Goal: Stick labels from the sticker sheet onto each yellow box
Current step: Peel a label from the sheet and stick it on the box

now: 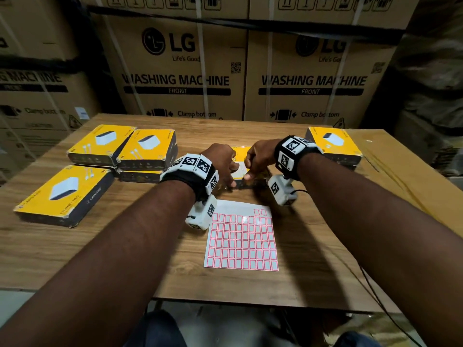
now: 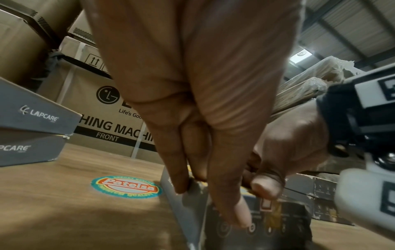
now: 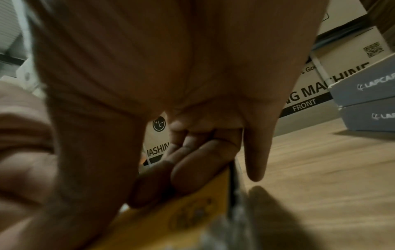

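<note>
A yellow box [image 1: 241, 152] lies at the table's middle, with both hands on it. My left hand [image 1: 225, 166] pinches its near left corner [image 2: 188, 208] between fingers and thumb. My right hand [image 1: 258, 159] has its fingers curled over the yellow top [image 3: 181, 219], and its thumb [image 2: 265, 187] presses just above a small red-bordered label [image 2: 266, 203] on the dark front side. The sticker sheet [image 1: 241, 236], a white sheet with rows of red-framed labels, lies flat just in front of the box. Its top row is mostly bare.
Yellow boxes [image 1: 100, 144] [image 1: 147, 146] [image 1: 62, 191] sit on the wooden table [image 1: 150, 259] at the left, some stacked. Another stack [image 1: 333, 144] stands at the back right. Large LG cartons [image 1: 180, 71] wall off the back. A round Patelsa sticker [image 2: 126, 186] is on the tabletop.
</note>
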The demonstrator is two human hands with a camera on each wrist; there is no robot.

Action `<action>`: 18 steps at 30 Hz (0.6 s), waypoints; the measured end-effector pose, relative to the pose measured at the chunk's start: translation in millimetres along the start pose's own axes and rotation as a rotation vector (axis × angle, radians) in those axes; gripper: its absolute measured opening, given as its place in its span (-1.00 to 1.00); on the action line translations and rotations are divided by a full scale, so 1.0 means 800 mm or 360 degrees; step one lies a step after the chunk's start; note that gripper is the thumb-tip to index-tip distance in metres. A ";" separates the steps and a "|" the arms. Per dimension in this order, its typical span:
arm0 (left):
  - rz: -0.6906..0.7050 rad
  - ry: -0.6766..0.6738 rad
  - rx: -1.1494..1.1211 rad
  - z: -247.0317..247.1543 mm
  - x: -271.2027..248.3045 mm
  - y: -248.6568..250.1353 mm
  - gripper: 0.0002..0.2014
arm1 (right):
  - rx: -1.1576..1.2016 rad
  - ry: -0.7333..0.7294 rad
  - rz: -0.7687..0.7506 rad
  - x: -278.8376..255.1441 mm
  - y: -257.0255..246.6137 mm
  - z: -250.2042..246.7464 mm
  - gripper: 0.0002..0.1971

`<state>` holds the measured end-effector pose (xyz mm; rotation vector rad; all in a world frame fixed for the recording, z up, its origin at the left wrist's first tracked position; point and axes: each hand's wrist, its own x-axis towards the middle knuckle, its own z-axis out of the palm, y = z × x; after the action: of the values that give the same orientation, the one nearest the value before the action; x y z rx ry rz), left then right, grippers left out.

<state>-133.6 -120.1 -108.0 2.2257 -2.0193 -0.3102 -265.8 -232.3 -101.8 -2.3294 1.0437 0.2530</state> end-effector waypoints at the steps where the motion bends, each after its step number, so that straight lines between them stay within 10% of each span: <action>1: 0.0004 0.0004 0.0002 0.000 0.000 0.000 -0.51 | 0.0032 -0.0018 0.0010 0.003 0.000 -0.001 -0.68; 18: -0.0024 0.0042 0.0107 0.003 -0.005 0.004 -0.54 | 0.0086 0.0131 -0.0040 -0.016 -0.003 0.018 -0.88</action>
<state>-137.2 -116.4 -109.2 2.2725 -2.0299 -0.2159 -272.0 -214.7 -107.6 -2.3198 1.0471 0.1189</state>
